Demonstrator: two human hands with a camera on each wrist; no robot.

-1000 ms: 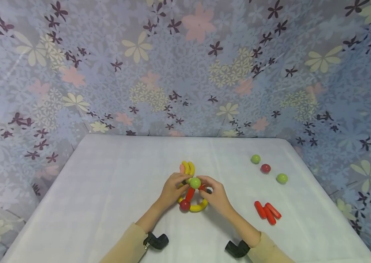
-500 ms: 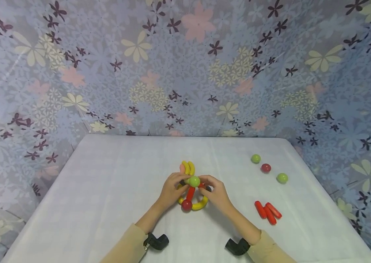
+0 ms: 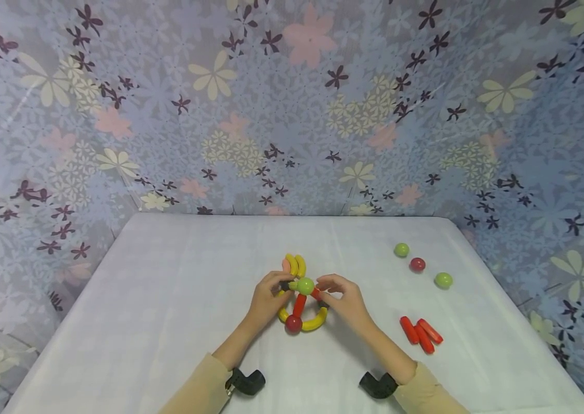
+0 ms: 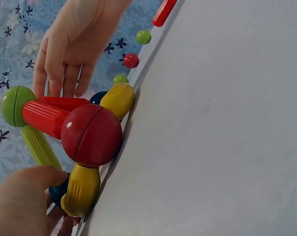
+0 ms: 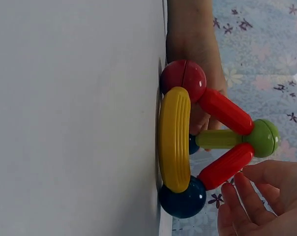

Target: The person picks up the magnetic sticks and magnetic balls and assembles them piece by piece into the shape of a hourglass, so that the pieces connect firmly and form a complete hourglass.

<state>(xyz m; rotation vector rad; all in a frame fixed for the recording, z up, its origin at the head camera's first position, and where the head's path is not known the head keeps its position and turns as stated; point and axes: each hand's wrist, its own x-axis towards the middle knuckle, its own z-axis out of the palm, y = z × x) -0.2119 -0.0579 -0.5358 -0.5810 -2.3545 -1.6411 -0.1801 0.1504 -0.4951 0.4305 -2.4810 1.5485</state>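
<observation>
Mid-frame, the toy [image 3: 299,306] stands between left grip [image 3: 264,297], pinching it, and loose-fingered right grip [image 3: 346,299]; only the head view shows a pink piece [image 3: 286,265].

No readable text, label, brand, number or sign in any view.
</observation>
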